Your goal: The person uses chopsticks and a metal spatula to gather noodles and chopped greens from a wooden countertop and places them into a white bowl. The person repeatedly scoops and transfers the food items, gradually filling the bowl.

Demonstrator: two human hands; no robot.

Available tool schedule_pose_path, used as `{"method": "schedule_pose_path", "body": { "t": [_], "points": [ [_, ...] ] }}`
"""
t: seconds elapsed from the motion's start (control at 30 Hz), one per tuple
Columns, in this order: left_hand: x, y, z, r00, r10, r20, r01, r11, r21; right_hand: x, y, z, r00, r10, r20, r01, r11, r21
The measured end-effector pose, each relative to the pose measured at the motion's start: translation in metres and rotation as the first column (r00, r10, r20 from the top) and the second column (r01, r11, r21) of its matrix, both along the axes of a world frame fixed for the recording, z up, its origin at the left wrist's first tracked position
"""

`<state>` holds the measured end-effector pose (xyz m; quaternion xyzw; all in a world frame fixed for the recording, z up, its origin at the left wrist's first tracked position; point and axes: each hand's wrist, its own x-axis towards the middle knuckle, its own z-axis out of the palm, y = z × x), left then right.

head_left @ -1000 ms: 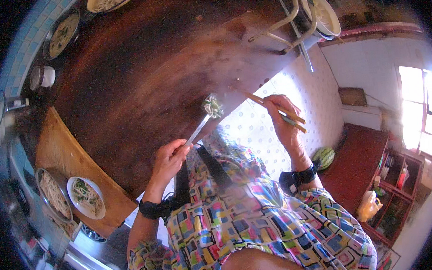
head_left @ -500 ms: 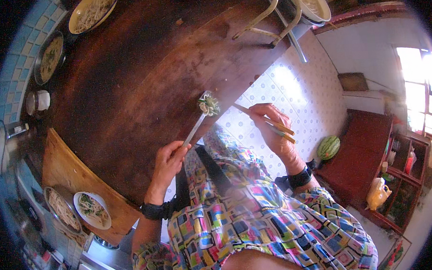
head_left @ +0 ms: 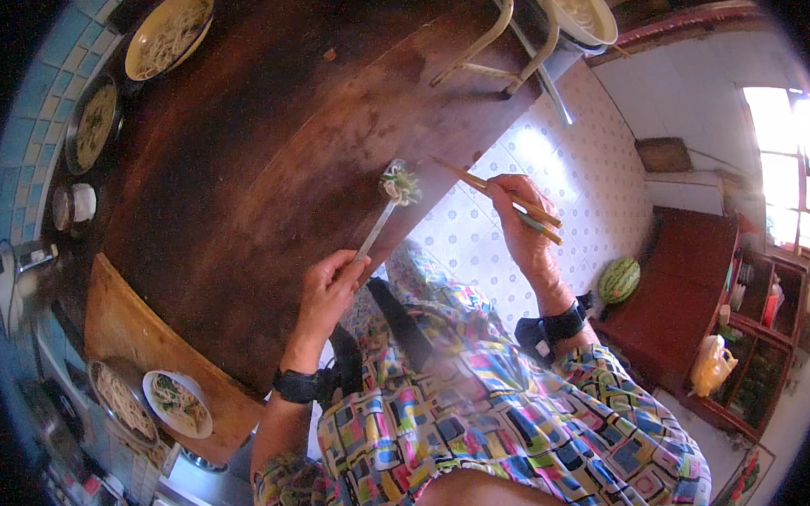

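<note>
My left hand [head_left: 327, 291] is closed round the handle of a metal ladle [head_left: 378, 231]. In its bowl sits a clump of pale noodles with green bits [head_left: 401, 187], held over the dark table. My right hand [head_left: 524, 217] grips a pair of wooden chopsticks [head_left: 484, 186] that slant toward the left. Their tips are a little to the right of the ladle's bowl and look apart from the food. A white bowl of noodles and greens [head_left: 178, 404] and a metal dish of noodles [head_left: 122, 402] stand together at the lower left, at the wooden board.
The dark wooden table [head_left: 263, 160] spreads ahead, with the cutting board [head_left: 143, 331] at its near left. A yellow bowl [head_left: 170, 34], a dark bowl [head_left: 96, 124] and a jar [head_left: 83, 203] line the far left. A metal rack [head_left: 486, 52] stands far right; a watermelon [head_left: 618, 280] lies beyond.
Both hands have shifted a little away from me, carrying the ladle and the chopsticks along. The chopstick tips are now farther forward, slightly beyond the ladle's bowl.
</note>
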<state>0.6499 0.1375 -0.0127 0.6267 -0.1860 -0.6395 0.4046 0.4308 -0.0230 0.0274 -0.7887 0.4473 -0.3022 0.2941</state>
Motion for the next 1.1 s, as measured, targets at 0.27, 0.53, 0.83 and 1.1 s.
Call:
{"method": "schedule_pose_path", "body": {
  "t": [0.27,0.53,0.83,1.1],
  "points": [
    [-0.001,-0.006,-0.01,1.0,-0.004,-0.021,0.003,0.999,-0.038,0.009,0.009,0.008,0.997,0.066,-0.029,-0.066,0.998,0.001],
    [0.006,0.004,-0.01,0.994,0.033,-0.102,-0.043,0.995,-0.095,0.015,0.008,0.027,0.997,0.068,-0.02,-0.07,0.995,-0.073],
    [0.023,-0.014,0.002,0.971,0.171,-0.166,-0.191,0.975,-0.111,0.048,-0.034,0.043,0.998,0.046,0.037,-0.038,0.981,-0.19],
    [0.045,-0.114,0.0,0.983,0.171,-0.066,-0.182,0.952,-0.246,0.107,-0.132,0.016,0.999,0.048,-0.015,-0.05,0.891,-0.452]
  ]
}}
